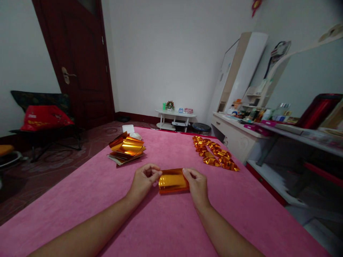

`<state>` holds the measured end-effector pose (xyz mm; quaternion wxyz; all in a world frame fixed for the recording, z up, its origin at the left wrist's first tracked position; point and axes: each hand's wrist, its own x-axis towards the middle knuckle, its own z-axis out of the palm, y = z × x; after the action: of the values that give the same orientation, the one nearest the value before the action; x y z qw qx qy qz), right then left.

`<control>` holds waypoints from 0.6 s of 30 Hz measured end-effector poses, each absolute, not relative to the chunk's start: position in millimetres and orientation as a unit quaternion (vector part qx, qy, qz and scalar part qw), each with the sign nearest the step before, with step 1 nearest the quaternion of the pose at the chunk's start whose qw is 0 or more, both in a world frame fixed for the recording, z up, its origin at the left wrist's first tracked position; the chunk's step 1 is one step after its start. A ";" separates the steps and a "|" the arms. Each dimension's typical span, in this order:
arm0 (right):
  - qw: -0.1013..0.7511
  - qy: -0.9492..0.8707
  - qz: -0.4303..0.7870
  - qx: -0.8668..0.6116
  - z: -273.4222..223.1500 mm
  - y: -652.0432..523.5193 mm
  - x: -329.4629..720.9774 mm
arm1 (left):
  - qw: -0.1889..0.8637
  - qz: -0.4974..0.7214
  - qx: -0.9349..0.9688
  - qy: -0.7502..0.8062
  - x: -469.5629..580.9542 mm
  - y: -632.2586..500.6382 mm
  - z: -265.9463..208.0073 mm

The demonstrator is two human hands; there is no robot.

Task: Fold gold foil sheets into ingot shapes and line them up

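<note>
At the right end of the gold sheet (174,181), the right hand (197,184) clamps it between fingers; at its left corner, the left hand (143,179) seems to pinch.

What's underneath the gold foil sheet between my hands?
The pink tabletop shows around the gold foil sheet, which your left hand and right hand hold at opposite ends. Whatever lies beneath the sheet is covered, so I can't tell.
</note>
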<state>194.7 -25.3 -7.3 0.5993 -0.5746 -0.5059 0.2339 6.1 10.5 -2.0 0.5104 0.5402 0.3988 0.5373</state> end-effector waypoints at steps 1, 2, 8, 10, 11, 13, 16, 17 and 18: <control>0.593 -0.505 0.228 -0.583 -7.9 -24.6 194.4 | 0.501 0.533 0.547 0.407 6.0 11.6 -3.9; 0.584 -0.506 0.221 -0.595 -8.5 -23.8 194.3 | 0.485 0.528 0.560 0.416 5.7 13.0 -6.0; 0.449 -0.554 0.144 -0.686 -9.6 -17.8 194.5 | 0.317 0.418 0.714 0.464 2.2 21.0 -14.0; 0.381 -0.566 0.106 -0.723 -8.4 -16.8 193.9 | 0.260 0.363 0.765 0.465 2.0 22.4 -13.4; 0.351 -0.570 0.089 -0.738 -7.6 -16.5 193.3 | 0.225 0.336 0.789 0.462 2.2 22.9 -12.7; 0.312 -0.575 0.070 -0.754 -5.7 -16.4 191.8 | 0.155 0.292 0.826 0.457 2.8 23.2 -10.7; 0.292 -0.580 0.068 -0.757 -3.8 -16.2 189.9 | 0.109 0.255 0.850 0.447 4.2 21.9 -6.6; 0.288 -0.580 0.071 -0.759 -3.8 -15.8 189.6 | 0.106 0.254 0.853 0.444 4.8 21.1 -5.2; 0.284 -0.580 0.074 -0.760 -4.2 -15.2 189.6 | 0.099 0.260 0.853 0.441 5.5 20.3 -3.8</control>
<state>189.6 -15.2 -4.2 0.2842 -0.7601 -0.5796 0.0743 5.5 20.3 -3.8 0.0992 0.8530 0.4413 0.2603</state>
